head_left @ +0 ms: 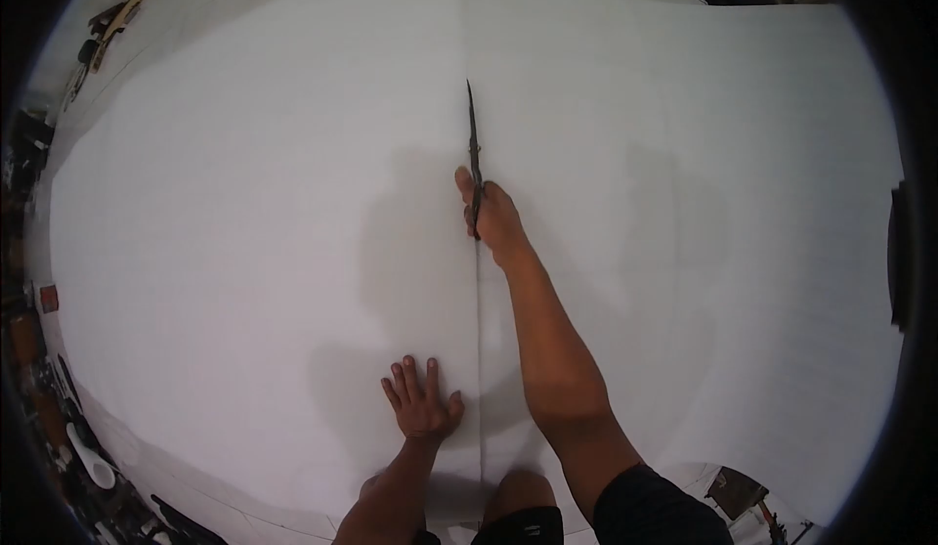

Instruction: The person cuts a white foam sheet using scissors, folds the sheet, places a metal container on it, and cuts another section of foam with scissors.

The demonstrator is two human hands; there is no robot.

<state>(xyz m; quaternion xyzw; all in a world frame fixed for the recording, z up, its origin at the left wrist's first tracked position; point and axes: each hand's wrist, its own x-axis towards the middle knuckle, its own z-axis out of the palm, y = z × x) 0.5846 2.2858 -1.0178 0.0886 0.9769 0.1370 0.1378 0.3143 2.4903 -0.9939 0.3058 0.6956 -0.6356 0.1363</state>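
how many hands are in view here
2. The left hand is flat with fingers spread on the white sheet, near the person's legs; the right hand is farther out, holding dark scissors.

From my post I get one feed, head-worn, looking forward and steeply down at the white sheet, its wide, dark-rimmed view near enough to catch the wearer's knees at the bottom

The white sheet was softly, rather dimly lit, with diffuse shadows cast towards three, seven and nine o'clock from centre. Edges were bowed by distortion, and corners were blackened.
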